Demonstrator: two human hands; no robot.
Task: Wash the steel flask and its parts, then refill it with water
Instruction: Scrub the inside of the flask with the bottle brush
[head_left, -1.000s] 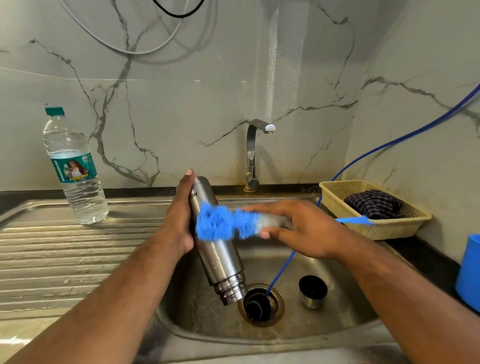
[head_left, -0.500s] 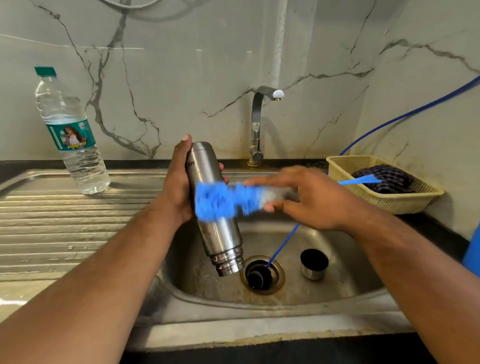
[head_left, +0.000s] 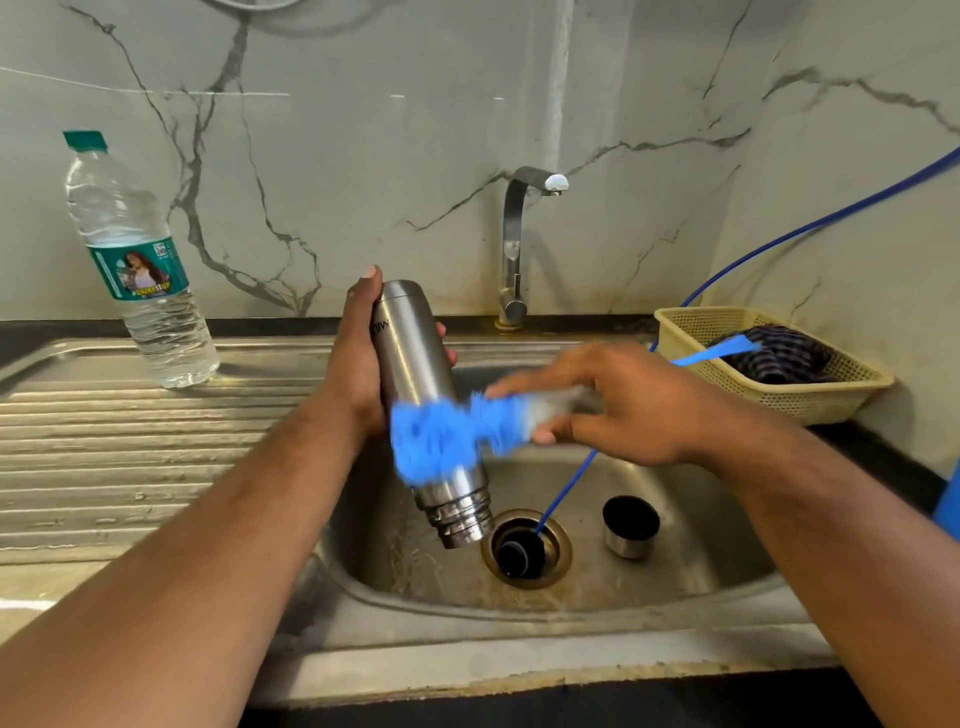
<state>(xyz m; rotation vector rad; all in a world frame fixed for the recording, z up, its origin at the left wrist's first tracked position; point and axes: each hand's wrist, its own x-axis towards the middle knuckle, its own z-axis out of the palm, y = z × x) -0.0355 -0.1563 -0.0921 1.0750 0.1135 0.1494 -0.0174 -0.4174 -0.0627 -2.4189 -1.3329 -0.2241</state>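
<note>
The brush (head_left: 432, 442) has slid along the flask (head_left: 415, 353) toward 5 o'clock. A second ago its blue bristles lay across the middle of the steel body; now they sit low on it, just above the threaded neck. The right hand (head_left: 639, 408) gripping the brush has dropped with it.

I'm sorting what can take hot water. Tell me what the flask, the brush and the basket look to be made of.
Flask: stainless steel by its look, brushed satin grey with soft streaked reflections.
Brush: blue fluffy head, likely synthetic bristles or sponge; motion blur leaves it open.
Basket: probably plastic, matt cream, with moulded perforated walls.
</note>
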